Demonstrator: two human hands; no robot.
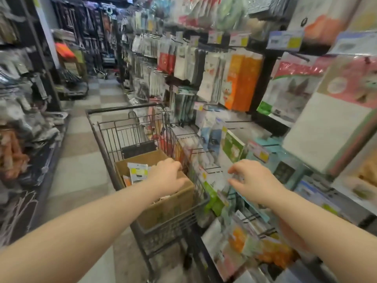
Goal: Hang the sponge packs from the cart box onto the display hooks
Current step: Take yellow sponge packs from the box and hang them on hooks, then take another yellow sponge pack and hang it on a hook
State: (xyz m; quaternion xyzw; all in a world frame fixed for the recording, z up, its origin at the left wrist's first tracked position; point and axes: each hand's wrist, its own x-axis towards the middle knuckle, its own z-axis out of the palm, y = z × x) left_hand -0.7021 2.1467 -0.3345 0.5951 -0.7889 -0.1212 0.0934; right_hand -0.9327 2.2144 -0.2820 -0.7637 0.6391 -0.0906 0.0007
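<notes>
Sponge packs (137, 172) blurred — box (169, 209) hides most.

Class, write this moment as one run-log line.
left hand over cart box | right hand at display hooks | both holds unclear | sponge pack standing in box
</notes>
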